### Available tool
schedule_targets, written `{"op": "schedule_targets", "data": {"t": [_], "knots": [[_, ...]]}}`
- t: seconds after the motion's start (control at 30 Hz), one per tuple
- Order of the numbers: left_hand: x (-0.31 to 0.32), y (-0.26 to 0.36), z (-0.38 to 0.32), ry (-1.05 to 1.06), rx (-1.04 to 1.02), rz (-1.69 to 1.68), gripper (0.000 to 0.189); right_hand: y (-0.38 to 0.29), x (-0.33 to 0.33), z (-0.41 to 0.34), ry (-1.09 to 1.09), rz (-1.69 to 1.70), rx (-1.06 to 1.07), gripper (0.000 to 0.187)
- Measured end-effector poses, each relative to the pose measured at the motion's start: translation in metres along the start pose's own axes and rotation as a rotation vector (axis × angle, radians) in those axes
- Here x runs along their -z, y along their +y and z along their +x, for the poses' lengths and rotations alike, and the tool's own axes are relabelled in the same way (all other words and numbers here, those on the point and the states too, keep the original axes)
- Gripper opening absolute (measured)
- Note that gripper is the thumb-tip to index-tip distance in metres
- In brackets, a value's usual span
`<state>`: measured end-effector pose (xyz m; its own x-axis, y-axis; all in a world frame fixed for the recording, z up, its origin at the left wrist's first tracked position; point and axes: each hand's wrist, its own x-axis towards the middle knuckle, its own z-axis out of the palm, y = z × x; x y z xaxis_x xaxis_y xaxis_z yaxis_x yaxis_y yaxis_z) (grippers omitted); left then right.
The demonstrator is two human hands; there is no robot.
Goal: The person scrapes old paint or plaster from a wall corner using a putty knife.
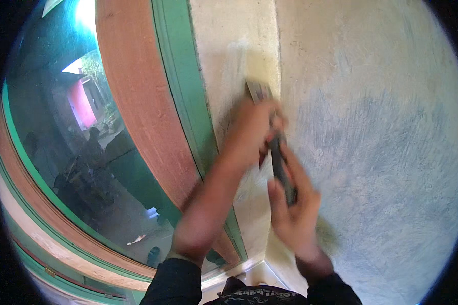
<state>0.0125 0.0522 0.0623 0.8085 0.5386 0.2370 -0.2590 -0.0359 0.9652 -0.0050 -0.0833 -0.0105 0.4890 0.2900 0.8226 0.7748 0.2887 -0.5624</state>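
My left hand (pixel 248 124) grips a scraper whose flat metal blade (pixel 258 90) points up at the narrow strip of plastered wall (pixel 229 23) beside the window. A dark red piece (pixel 263 159), perhaps part of its handle, shows under that hand. Lower down, my right hand (pixel 297 221) holds a long dark tool (pixel 278 162), seen nearly edge-on, with fingers along one side and the thumb on the other. Its upper end meets my left hand. Blur hides whether the two tools touch or whether the blade rests on the wall.
Left of my hands stands a window with a green frame strip (pixel 183 76), a brown wooden border (pixel 137 76) and dark reflecting glass (pixel 110 171). A wall (pixel 366 152) with patchy grey-white coating rises on the right, meeting the strip at a corner. Floor tiles (pixel 265 272) show below.
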Motion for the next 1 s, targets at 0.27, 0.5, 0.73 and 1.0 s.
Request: {"op": "schedule_targets", "data": {"t": [0.27,0.5,0.73,1.0], "knots": [[0.020,-0.172,-0.114,-0.044,0.267,-0.021,0.023,0.050,0.005,-0.184,-0.202,0.053,-0.694,0.061],[0.027,-0.171,-0.139,0.084,0.148,-0.369,0.015,0.041,0.008,-0.173,-0.290,0.058,-0.577,0.053],[0.022,-0.128,-0.116,-0.087,0.193,-0.307,0.023,0.025,0.007,-0.136,-0.210,-0.191,-0.393,0.055],[0.026,-0.149,-0.126,-0.140,0.053,-0.245,0.018,0.024,0.004,-0.152,-0.216,-0.170,-0.392,0.051]]}}
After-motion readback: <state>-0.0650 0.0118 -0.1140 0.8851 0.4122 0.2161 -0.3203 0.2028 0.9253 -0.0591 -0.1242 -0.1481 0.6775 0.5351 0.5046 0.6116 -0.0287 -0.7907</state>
